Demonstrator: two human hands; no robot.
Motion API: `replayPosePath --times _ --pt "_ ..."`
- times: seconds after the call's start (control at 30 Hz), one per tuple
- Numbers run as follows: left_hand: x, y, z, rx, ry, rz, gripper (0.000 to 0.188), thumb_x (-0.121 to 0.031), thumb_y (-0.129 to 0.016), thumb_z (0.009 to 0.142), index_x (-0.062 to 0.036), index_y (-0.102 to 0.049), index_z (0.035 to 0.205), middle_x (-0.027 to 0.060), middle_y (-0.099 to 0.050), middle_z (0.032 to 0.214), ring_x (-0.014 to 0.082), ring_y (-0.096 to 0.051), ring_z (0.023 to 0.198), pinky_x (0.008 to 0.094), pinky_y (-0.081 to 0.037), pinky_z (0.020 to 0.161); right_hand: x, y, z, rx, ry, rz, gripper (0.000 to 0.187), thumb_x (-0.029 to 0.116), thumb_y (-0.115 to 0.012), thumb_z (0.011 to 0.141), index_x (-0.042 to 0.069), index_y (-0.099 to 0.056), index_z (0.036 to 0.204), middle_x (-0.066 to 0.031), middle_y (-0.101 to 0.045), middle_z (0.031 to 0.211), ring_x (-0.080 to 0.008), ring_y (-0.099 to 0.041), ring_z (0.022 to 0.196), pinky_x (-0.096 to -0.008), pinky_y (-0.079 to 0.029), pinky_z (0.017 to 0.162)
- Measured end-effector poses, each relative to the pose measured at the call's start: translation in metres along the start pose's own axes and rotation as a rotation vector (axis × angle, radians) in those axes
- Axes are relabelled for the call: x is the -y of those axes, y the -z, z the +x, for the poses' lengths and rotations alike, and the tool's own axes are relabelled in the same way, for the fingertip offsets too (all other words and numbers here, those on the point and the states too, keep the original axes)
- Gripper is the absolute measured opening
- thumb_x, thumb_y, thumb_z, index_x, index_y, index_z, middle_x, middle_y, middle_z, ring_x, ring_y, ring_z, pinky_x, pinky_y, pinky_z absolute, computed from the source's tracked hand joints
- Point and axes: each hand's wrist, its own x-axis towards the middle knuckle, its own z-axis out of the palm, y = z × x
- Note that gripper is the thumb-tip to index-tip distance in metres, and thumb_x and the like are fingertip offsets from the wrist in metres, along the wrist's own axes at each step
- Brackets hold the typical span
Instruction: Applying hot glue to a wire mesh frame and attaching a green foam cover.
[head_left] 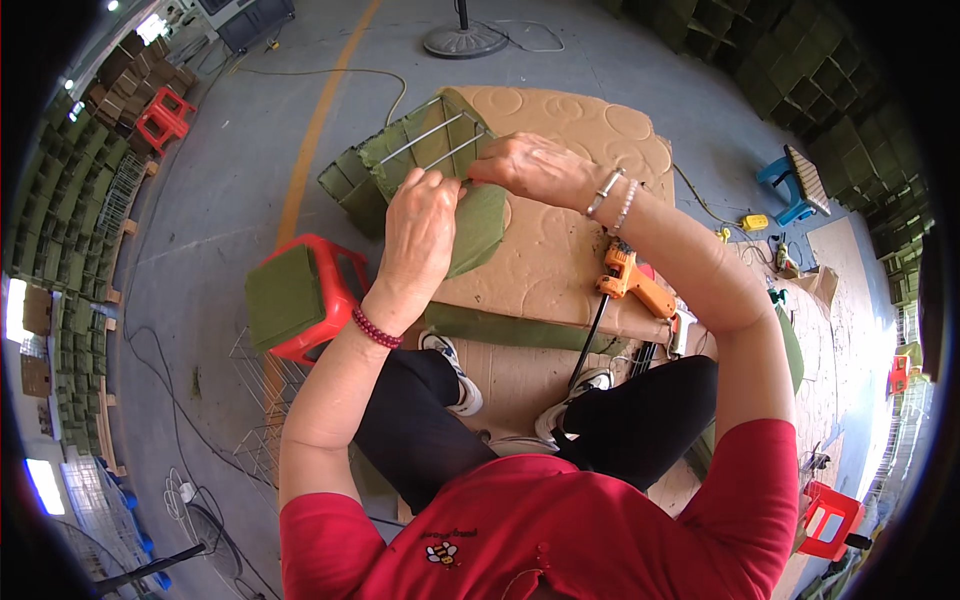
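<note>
Both hands meet at a wire-framed box [420, 135] covered in green fabric, tilted at the left edge of a cardboard-topped work surface. My left hand [420, 228] is closed, its fingers pinching the edge of the green fabric [480, 225] that hangs down as a loose flap. Beside it my right hand [530, 163] is also closed, its fingertips at the same fabric edge near the bare metal wires [425, 137]. The fingertips are partly hidden. An orange glue gun [637, 285] lies on the cardboard [560, 250] below my right forearm.
A red stool [330, 290] bearing a green fabric piece [285, 300] stands left of the work surface. Wire frames [262, 370] lie near it. A blue stool [790, 190] is at the right. Cables cross the floor. Stacked green boxes [60, 220] line both sides.
</note>
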Motion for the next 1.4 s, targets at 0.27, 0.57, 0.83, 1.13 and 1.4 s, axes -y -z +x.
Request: replayPosePath --times 0.27,0.57,0.83,1.13,1.4 --pt "0.0 0.024 -0.05 -0.46 -0.001 0.065 0.031 0.006 -0.078 0.07 -0.0012 -0.072 0.1 0.0066 -0.068 0.101 0.0237 -0.062 0.093 0.0329 -0.055 0.076 0.056 -0.007 -0.044 -0.686 -0.221 0.008 0.036 -0.005 -0.066 0.078 0.001 -0.067 0.113 -0.0145 -0.068 0.109 -0.0292 -0.067 0.098 -0.036 -0.056 0.084" --pt "0.007 0.005 -0.041 -0.259 0.019 0.034 0.023 0.001 -0.074 0.075 -0.0002 -0.069 0.097 0.0075 -0.065 0.09 0.0253 -0.059 0.087 0.0369 -0.05 0.076 0.048 -0.038 -0.002 -0.47 -0.127 0.073 0.038 0.003 -0.062 0.075 0.0 -0.064 0.113 -0.0134 -0.063 0.107 -0.0298 -0.062 0.101 -0.0383 -0.052 0.084" --pt "0.02 0.021 -0.015 -0.072 0.093 -0.116 0.01 0.002 -0.069 0.081 0.002 -0.07 0.09 0.0142 -0.067 0.08 0.0272 -0.063 0.075 0.0379 -0.051 0.066 0.024 -0.024 0.01 -0.172 -0.102 0.327 0.017 0.011 -0.064 0.09 0.0 -0.068 0.103 -0.0161 -0.069 0.094 -0.0312 -0.067 0.086 -0.0378 -0.054 0.077" --pt "0.017 0.023 -0.069 -0.447 -0.008 -0.092 0.035 0.005 -0.079 0.073 -0.0005 -0.071 0.107 0.0096 -0.07 0.107 0.0245 -0.065 0.087 0.0348 -0.056 0.072 0.073 -0.041 -0.032 -0.746 -0.319 0.245 0.026 -0.001 -0.068 0.084 0.002 -0.069 0.11 -0.0131 -0.068 0.114 -0.029 -0.067 0.107 -0.0347 -0.056 0.087" --pt "0.027 0.007 -0.048 -0.275 0.022 -0.089 0.031 0.008 -0.077 0.07 0.0033 -0.068 0.099 0.0105 -0.066 0.098 0.0273 -0.062 0.085 0.0366 -0.053 0.073 0.065 -0.054 0.01 -0.655 -0.125 0.04 0.028 0.006 -0.071 0.077 0.002 -0.066 0.105 -0.0116 -0.067 0.106 -0.0287 -0.065 0.102 -0.0362 -0.054 0.086"
